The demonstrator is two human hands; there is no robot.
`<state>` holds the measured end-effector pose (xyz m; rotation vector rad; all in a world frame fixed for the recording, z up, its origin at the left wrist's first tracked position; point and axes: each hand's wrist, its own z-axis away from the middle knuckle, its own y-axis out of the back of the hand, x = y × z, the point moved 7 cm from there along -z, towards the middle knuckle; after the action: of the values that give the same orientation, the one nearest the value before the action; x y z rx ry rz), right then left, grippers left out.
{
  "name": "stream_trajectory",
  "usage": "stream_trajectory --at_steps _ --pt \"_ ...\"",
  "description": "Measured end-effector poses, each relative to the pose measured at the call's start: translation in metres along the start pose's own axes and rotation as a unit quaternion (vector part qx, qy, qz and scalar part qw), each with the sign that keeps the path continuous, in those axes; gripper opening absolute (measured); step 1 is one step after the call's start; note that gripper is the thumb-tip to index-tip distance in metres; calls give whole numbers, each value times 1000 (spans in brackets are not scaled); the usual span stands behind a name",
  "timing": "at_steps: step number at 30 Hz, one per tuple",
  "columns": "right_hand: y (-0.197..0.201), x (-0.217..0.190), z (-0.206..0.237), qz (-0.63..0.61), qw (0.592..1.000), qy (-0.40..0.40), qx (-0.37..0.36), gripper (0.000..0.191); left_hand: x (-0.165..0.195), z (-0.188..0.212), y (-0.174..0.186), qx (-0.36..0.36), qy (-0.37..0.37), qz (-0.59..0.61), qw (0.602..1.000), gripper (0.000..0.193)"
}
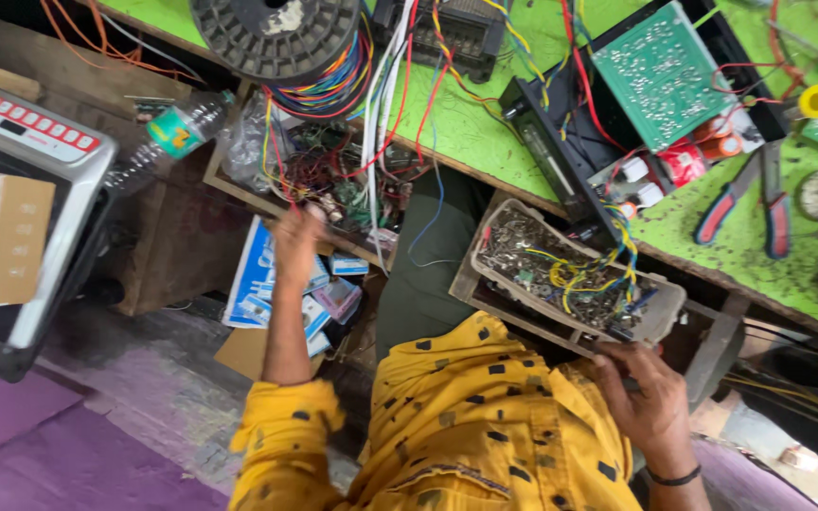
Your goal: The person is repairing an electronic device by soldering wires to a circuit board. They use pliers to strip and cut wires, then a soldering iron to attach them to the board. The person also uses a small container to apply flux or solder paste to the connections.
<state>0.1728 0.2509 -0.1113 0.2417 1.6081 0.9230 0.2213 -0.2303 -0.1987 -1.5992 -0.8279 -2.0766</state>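
Reaching left hand (297, 235) into wire-tangled drawer (333, 180), grip unclear, right hand (644, 386) grasping parts tray (570, 274) edge below green bench (485, 123), wire spool (281, 38), pliers (755, 199), circuit board (660, 71), bottle (177, 132) around.

Landmark: parts tray (660, 317), at the workbench (485, 132) edge. On the bench behind the tray: circuit board (660, 71); right of that, pliers (750, 199). Well left of the tray: open drawer of wires (333, 180), wire spool (276, 33) behind it, boxes (267, 284) below it. Farther left: plastic bottle (168, 137)
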Motion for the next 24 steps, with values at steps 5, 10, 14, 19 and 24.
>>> stream_trajectory --at_steps 5,10,14,19,24 --pt "-31 -33 -11 -124 981 3 -150 27 -27 63 -44 -182 -29 -228 956 32" --pt "-102 -136 -53 -177 926 290 -166 88 44 108 -25 -380 81 285 876 44" --pt "-178 -178 -53 -280 837 323 -343 60 153 103 1 -469 -90 500 722 41" --pt "-125 -154 -23 -273 809 248 -458 35 153 13 75 -180 -140 560 797 40" --pt "9 -136 2 -187 850 255 -421 51 92 -36 119 15 -86 484 871 38"
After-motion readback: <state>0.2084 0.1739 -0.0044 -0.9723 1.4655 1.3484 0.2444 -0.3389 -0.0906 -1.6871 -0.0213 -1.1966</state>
